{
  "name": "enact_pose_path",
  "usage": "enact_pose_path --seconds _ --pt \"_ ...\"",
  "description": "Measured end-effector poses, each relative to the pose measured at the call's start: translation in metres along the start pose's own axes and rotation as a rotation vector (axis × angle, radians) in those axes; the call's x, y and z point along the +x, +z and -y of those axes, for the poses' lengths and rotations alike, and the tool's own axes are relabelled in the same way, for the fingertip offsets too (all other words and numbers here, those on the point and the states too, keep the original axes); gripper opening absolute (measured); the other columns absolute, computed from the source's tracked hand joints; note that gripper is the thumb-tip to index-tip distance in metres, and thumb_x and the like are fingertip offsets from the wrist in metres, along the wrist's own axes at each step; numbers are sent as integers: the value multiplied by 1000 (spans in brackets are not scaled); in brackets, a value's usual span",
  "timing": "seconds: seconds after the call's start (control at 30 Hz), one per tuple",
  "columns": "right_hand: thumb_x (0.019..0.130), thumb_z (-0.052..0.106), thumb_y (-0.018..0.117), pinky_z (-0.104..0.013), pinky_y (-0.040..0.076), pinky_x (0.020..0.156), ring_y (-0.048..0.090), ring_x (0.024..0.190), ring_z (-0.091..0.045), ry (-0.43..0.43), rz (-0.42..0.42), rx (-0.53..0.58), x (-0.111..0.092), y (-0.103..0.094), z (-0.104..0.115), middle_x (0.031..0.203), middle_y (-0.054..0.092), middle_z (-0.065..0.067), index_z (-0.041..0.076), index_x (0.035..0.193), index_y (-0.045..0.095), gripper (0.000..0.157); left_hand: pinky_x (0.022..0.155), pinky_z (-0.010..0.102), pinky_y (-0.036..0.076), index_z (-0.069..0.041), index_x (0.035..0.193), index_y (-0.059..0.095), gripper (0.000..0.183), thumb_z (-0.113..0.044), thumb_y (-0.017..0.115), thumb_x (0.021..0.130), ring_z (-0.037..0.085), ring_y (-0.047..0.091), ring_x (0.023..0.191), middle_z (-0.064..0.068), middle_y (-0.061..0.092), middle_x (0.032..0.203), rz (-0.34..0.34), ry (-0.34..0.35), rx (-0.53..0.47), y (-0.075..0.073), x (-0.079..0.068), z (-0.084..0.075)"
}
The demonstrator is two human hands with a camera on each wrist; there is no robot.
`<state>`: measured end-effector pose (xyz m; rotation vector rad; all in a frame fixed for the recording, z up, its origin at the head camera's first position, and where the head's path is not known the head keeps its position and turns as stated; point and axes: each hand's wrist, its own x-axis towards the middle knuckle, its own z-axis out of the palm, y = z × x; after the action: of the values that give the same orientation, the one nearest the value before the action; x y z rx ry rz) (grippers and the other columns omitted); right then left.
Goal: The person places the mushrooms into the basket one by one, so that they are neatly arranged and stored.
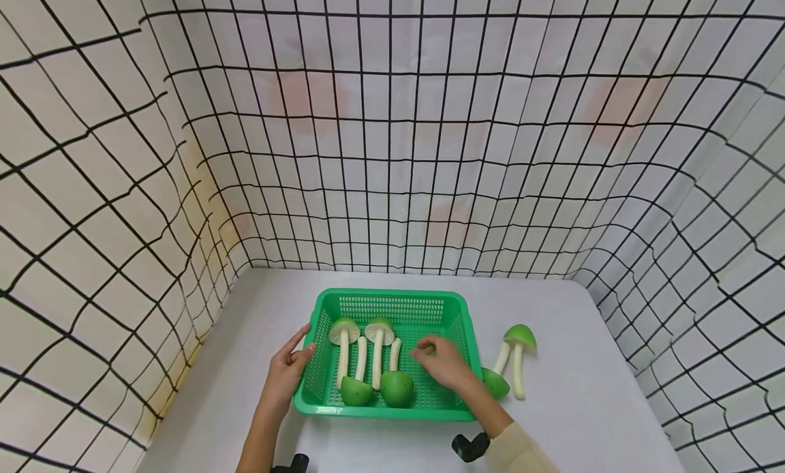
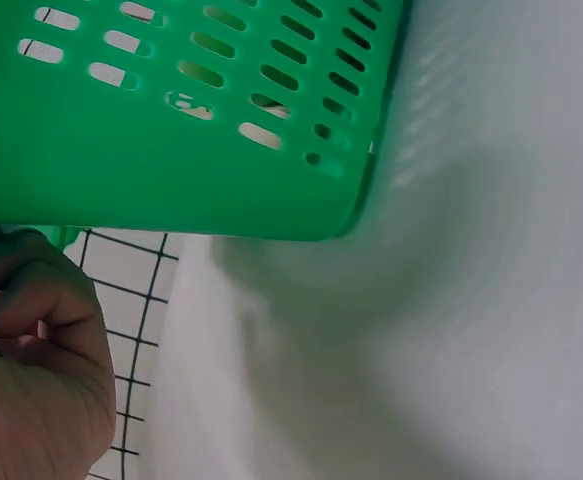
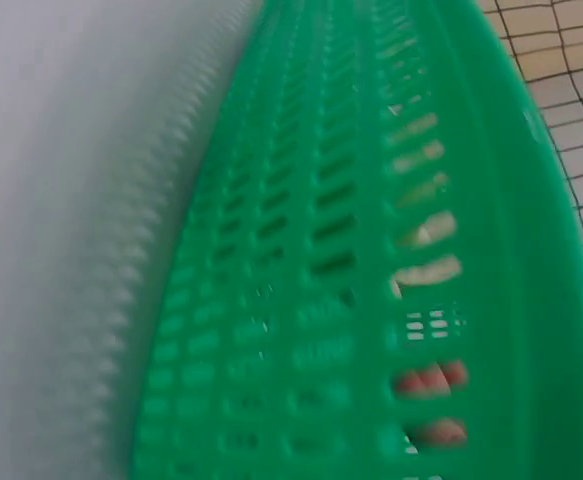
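Note:
A green plastic basket (image 1: 392, 414) with slotted walls stands on the white table. Inside lie several toy mushrooms (image 1: 396, 389) with green caps and pale stems, side by side with their caps at alternating ends. My left hand (image 1: 287, 372) holds the basket's left rim; the left wrist view shows its fingers (image 2: 46, 300) curled up close under that rim. Over the right part of the basket is my right hand (image 1: 446, 365), its fingers loosely bent and nothing visible in them. In the right wrist view, the basket wall mostly hides its fingers (image 3: 431, 380).
Two more toy mushrooms (image 1: 521, 338) lie on the table (image 1: 589, 405) just right of the basket, one partly behind the right forearm. Black wire grid (image 1: 392, 159) over pale cloth encloses the back and both sides.

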<state>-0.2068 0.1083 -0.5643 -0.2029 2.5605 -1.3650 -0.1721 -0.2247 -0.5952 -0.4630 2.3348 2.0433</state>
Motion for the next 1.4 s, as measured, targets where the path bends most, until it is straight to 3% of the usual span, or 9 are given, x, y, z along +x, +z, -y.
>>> enact_pose_path --seconds 0.17,0.3,0.53,0.83,0.93,1.2,1.3,1.4 --pt "100 21 66 -37 58 71 70 89 -26 -14 -56 46 -5 -15 -2 106 69 -11 -2 120 67 30 64 27 49 -29 150 53 51 -38 66 102 17 54 80 6 56 89 -28 35 120 2 -4 -5" --pt "100 17 66 -38 59 73 71 88 -23 -34 -84 46 -11 -30 1 105 69 -9 3 120 68 24 68 28 48 -27 149 54 48 -33 65 103 20 53 89 8 54 96 -36 57 149 3 -2 -7" --pt "101 20 68 -28 56 72 69 89 -13 -100 -158 -30 -15 -60 -6 106 73 -7 7 120 70 24 65 28 48 -27 145 56 42 -26 63 104 17 53 79 7 56 88 -24 52 115 2 6 -5" --pt "102 16 65 -26 58 72 69 84 -15 -55 -250 4 -19 -100 -29 103 72 -12 1 121 68 25 69 30 46 -28 147 56 42 -27 60 106 19 52 82 9 57 92 -15 31 123 3 5 -7" --pt "102 16 65 -25 57 71 69 80 -11 -55 -273 -29 -20 -111 -38 102 73 -12 2 120 68 23 69 31 44 -29 147 55 41 -28 58 106 19 51 82 9 56 92 -14 35 124 5 5 -8" --pt "102 19 66 -22 55 70 72 88 -25 -18 -292 -94 -27 -130 -58 104 73 -13 2 120 68 25 58 28 42 -35 145 55 40 -34 59 106 14 47 63 0 50 72 -11 32 80 6 5 -5" --pt "102 20 65 -21 55 70 72 88 -23 7 -296 -107 -30 -134 -66 104 73 -13 1 121 68 27 56 27 40 -35 144 56 39 -35 60 105 13 45 59 -1 48 68 -10 34 62 7 4 -5" --pt "102 20 65 -21 55 70 72 87 -20 20 -303 -116 -33 -139 -73 105 73 -14 0 122 68 28 57 28 43 -35 144 56 39 -37 60 105 15 50 62 5 57 71 -4 28 34 8 4 -5"
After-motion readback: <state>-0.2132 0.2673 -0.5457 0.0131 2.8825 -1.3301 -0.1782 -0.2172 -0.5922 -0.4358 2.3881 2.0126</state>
